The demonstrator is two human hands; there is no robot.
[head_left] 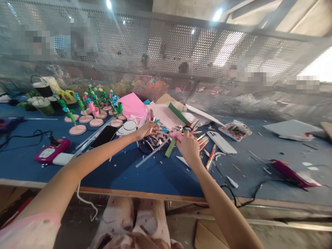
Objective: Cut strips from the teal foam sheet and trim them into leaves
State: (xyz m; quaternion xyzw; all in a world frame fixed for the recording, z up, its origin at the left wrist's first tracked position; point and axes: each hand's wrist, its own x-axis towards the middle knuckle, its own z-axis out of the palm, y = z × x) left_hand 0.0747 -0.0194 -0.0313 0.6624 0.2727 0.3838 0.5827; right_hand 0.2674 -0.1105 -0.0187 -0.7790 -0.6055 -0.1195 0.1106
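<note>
My left hand (146,130) reaches over a heap of paper scraps (151,143) near the middle of the table. Its fingers look pinched together. A small blue-green bit (157,121) shows at the fingertips, but whether they hold it is unclear. Closed around a piece of pink paper (176,134) is my right hand (189,147), just right of the heap. Beneath and beside it lie a green paper strip (170,148) and several red-and-white sticks (203,142). Behind both hands are pink sheets (132,105) and a dark green strip (178,113).
Small paper plants on round pink bases (77,130) stand at the left. A black phone (104,136) and a white phone (221,142) lie either side. Magenta corded devices (53,151) (292,172) sit near both ends. A perforated metal screen (166,45) rises behind the blue table (155,180).
</note>
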